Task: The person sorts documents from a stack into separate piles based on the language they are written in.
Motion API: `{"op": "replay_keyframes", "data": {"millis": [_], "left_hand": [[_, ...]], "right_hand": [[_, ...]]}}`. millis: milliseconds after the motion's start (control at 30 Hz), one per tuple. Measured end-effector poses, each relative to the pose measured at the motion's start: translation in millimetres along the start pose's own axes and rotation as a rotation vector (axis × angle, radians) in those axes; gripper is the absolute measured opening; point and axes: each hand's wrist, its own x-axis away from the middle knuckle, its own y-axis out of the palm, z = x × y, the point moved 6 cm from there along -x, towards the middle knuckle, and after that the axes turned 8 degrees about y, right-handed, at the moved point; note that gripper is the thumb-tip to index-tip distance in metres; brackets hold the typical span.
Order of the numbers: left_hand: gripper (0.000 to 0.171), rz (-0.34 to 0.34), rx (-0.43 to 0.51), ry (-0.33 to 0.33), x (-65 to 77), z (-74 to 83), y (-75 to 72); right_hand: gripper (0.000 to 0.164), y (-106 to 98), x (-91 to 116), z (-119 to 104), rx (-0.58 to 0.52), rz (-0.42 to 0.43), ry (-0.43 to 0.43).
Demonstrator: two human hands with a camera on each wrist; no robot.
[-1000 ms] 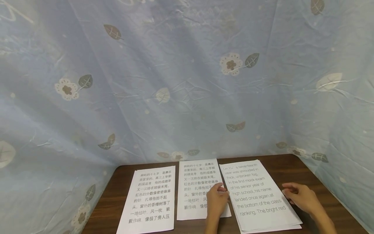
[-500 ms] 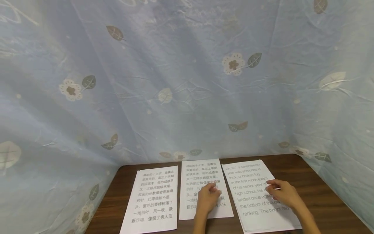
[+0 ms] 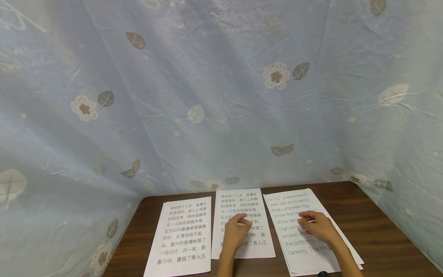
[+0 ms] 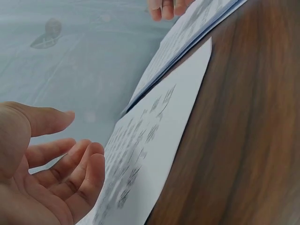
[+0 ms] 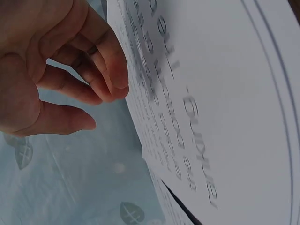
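Observation:
My left hand [image 3: 237, 232] hovers over the middle sheet of paper [image 3: 249, 252], which carries Chinese print. In the left wrist view its fingers [image 4: 89, 180] are loosely curved, thumb apart, with nothing between them. My right hand [image 3: 318, 227] is over the stack of English-printed sheets [image 3: 297, 261] on the right, covering part of the lines. The right wrist view shows its fingers [image 5: 115, 61] loosely bent and holding nothing, the thumb separate. Sheet edges in the stack [image 5: 276, 70] are slightly offset from one another.
A further Chinese-printed stack [image 3: 183, 234] lies at the left of the dark wooden table [image 3: 373, 231]. Behind the table hangs a pale blue curtain [image 3: 221, 96] with leaf and flower prints. A small black object [image 3: 323, 274] shows at the front edge beside the right forearm.
My right hand has moved left from beside the English stack to over it. My left hand has shifted left, away from the gap between the stacks, over the middle sheet. The papers keep their places.

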Motion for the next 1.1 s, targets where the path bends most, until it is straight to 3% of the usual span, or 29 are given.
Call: {"op": "replay_keyframes", "data": {"millis": [533, 1100], "left_hand": [[0.047, 0.027, -0.065, -0.018, -7.5, -23.5, -52.9], [0.046, 0.085, -0.151, -0.039, -11.2, -40.1, -91.6]], "right_hand": [[0.04, 40.5, -6.5, -20.7, -0.044, 0.012, 0.009], [0.04, 76.9, -8.2, -46.8, -0.087, -0.009, 0.001]]}}
